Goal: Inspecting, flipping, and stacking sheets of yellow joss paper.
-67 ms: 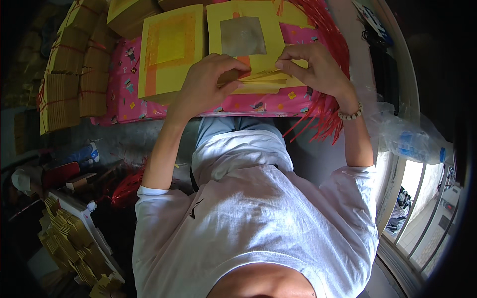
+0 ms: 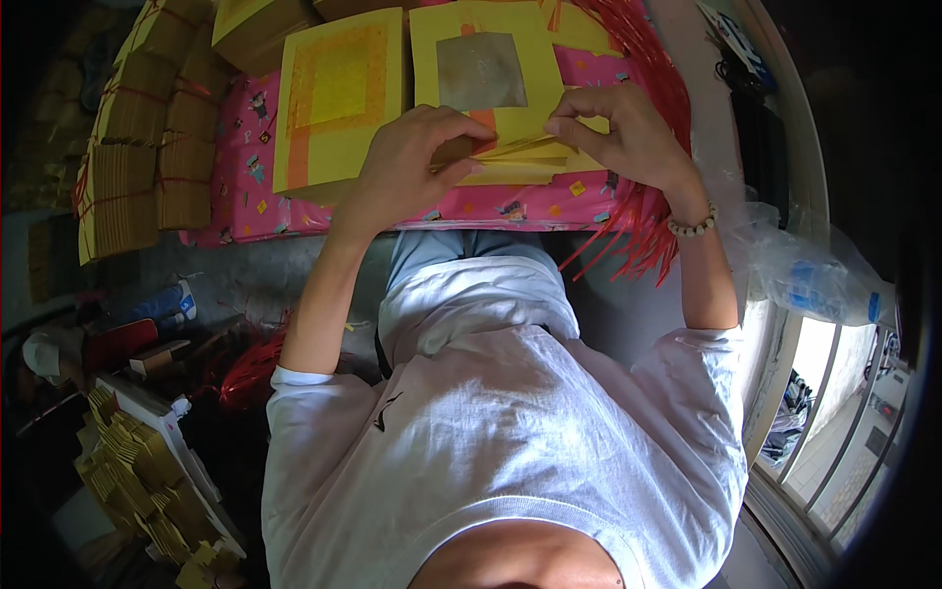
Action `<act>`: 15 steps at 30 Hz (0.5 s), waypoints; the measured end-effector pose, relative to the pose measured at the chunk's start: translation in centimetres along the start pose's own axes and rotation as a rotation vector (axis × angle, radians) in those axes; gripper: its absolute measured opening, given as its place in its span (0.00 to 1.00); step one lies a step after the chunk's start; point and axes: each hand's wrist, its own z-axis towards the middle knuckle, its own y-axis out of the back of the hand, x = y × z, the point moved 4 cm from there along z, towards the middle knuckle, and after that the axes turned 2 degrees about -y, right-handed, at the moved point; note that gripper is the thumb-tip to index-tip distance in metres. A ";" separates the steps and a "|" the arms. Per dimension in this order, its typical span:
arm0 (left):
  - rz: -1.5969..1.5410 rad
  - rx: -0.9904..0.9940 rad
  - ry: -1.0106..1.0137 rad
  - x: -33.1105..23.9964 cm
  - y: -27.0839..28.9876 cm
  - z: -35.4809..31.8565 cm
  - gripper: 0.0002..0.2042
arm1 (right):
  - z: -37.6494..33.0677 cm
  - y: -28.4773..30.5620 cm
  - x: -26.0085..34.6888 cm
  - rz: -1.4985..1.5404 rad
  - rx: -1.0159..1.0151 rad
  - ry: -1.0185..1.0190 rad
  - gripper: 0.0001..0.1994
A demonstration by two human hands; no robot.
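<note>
In front of me lies a stack of yellow paper sheets [image 2: 540, 69], its top sheet bearing a grey-silver square and an orange strip. At the stack's near edge, my left hand [image 2: 417, 162] curls its fingers over the sheets with the thumb below, closed on their edge. The near edges between my hands are fanned and slightly lifted. My right hand [image 2: 628, 137], with a beaded bracelet at the wrist, pinches the sheets' near right corner between thumb and index finger. To the left sits another yellow stack [image 2: 339, 88] with an orange and gold square on top.
A pink patterned cover [image 2: 240, 167] lies under the stacks. Tied bundles of yellow paper [image 2: 123, 191] stand at the left. Red plastic strings [image 2: 657, 79] hang down at the right. A clear plastic bag [image 2: 814, 275] is by the barred window; more folded paper [image 2: 147, 471] sits lower left.
The fanned edges of the sheets between my hands have shifted slightly. Both hands hold nearly the same place.
</note>
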 end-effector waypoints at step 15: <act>0.044 0.028 -0.016 -0.7 0.4 0.4 0.15 | 0.3 0.2 0.5 -0.062 0.020 -0.044 0.09</act>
